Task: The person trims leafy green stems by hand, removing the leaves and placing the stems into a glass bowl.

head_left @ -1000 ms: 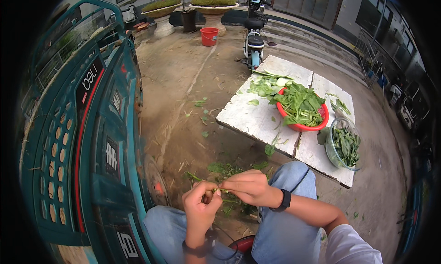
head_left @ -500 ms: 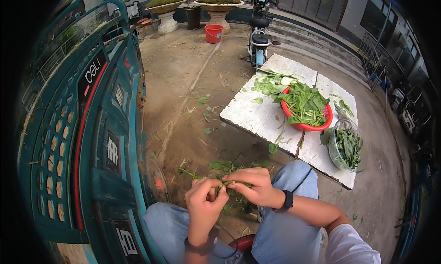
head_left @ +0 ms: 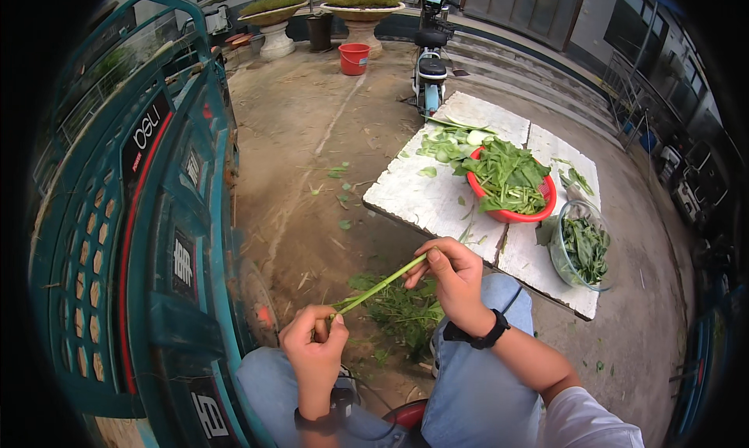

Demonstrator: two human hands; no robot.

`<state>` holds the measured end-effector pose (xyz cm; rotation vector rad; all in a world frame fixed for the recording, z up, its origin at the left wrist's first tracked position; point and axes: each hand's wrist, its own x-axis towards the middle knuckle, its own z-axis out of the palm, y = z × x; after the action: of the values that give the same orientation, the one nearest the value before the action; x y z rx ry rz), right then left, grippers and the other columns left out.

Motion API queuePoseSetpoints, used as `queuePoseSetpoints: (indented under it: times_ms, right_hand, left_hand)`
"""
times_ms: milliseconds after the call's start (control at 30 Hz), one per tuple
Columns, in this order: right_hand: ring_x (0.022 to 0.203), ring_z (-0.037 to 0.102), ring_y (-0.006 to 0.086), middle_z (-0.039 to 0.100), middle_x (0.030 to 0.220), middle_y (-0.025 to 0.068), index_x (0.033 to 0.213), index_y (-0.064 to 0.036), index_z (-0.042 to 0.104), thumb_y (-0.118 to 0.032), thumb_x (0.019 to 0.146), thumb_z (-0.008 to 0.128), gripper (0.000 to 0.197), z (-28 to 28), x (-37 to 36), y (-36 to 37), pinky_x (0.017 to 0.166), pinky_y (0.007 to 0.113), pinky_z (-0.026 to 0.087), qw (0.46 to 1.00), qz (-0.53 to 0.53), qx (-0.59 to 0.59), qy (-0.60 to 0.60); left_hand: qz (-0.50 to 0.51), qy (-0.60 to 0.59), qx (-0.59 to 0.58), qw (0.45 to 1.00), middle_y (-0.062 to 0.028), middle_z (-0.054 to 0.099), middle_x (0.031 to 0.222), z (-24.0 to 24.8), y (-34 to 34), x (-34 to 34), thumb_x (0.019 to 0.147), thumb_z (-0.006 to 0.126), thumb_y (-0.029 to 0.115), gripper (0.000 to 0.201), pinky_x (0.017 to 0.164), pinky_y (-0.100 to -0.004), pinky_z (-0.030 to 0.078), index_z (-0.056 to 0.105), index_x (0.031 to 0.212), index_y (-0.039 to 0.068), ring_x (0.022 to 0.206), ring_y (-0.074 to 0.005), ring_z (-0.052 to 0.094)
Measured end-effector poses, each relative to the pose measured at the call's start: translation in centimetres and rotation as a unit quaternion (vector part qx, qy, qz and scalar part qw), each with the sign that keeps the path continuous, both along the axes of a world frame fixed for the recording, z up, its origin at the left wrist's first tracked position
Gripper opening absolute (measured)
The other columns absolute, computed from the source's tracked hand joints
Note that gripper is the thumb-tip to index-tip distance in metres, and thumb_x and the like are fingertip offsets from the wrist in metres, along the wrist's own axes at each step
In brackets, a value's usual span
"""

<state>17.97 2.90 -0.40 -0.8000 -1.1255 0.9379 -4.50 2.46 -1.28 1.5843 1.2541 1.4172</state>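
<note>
A long green vegetable stem (head_left: 382, 285) slants between my two hands over my knees. My left hand (head_left: 314, 340) pinches its lower end between thumb and fingers. Up and to the right, my right hand (head_left: 452, 280) pinches the other end, close to the front edge of the white table. Below the stem, a heap of green leaves and stalks (head_left: 404, 311) lies on the ground between my legs. On the table, a red basket (head_left: 516, 216) holds green leaves and cut stem pieces. Beside it a clear bowl (head_left: 559, 253) contains darker leaves.
The white slab table (head_left: 421, 202) stands ahead on my right, with loose leaves (head_left: 443, 147) on it. A green cargo vehicle (head_left: 168, 292) flanks my left side. Farther off are a red bucket (head_left: 354, 60), an electric scooter (head_left: 431, 66) and stone planters (head_left: 363, 19).
My hands, close together before, have moved apart. My right hand has risen up and rightward, and the stem now stretches straight between both. My left hand has shifted slightly left.
</note>
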Motion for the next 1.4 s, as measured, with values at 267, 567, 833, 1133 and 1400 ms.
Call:
queuePoseSetpoints:
  times_ms: [267,567,833,1133,1400]
  right_hand:
    - [0.066,0.067,0.0167,0.069,0.077,0.0095,0.101,-0.0001,0.060,-0.024,0.104,0.051,0.026,0.3,2.4,0.5,0.064,0.025,0.046,0.996,-0.091,-0.005,0.023]
    - [0.061,0.064,0.0173,0.065,0.073,0.0093,0.099,0.0002,0.059,-0.024,0.104,0.052,0.026,0.8,4.8,0.4,0.060,0.026,0.049,0.984,-0.142,0.005,0.105]
    - [0.060,0.059,0.0134,0.063,0.072,0.0079,0.097,0.0016,0.061,-0.022,0.102,0.054,0.025,0.6,5.5,-0.1,0.059,0.026,0.048,0.993,-0.102,-0.034,0.047]
    - [0.064,0.057,0.0069,0.062,0.074,0.0024,0.097,0.0015,0.065,-0.017,0.100,0.058,0.020,1.1,3.3,-1.3,0.056,0.022,0.045,0.993,0.041,-0.087,-0.062]
    - [0.059,0.056,0.0064,0.061,0.067,0.0021,0.092,0.0013,0.064,-0.015,0.099,0.059,0.018,0.7,0.6,-1.7,0.053,0.023,0.045,0.957,0.208,-0.091,-0.179]
  left_hand:
    - [0.029,-0.013,-0.020,0.999,0.0032,0.032,0.055,-0.2,0.6,-0.8,0.076,0.067,-0.004,0.009,0.049,-0.0247,0.024,0.059,0.076,0.000,0.052,-0.0049,0.030]
    - [0.063,0.000,-0.057,0.996,0.0072,0.036,0.060,-1.3,2.1,-2.5,0.085,0.057,-0.004,0.011,0.051,-0.0223,0.023,0.052,0.077,0.001,0.054,-0.0009,0.030]
    - [0.027,0.206,-0.081,0.975,-0.0084,0.042,0.054,-1.4,1.8,-0.7,0.084,0.072,0.008,0.027,0.051,-0.0335,0.031,0.053,0.071,-0.006,0.050,-0.0173,0.035]
    - [-0.056,0.040,-0.097,0.993,-0.0070,0.064,0.075,-1.5,1.7,0.8,0.090,0.069,0.009,0.015,0.064,-0.0242,0.045,0.066,0.088,-0.006,0.067,-0.0118,0.057]
    - [-0.242,-0.168,-0.164,0.942,-0.0095,0.070,0.093,-1.5,-1.0,4.2,0.086,0.070,-0.005,0.023,0.072,-0.0230,0.052,0.064,0.108,-0.007,0.083,-0.0124,0.066]
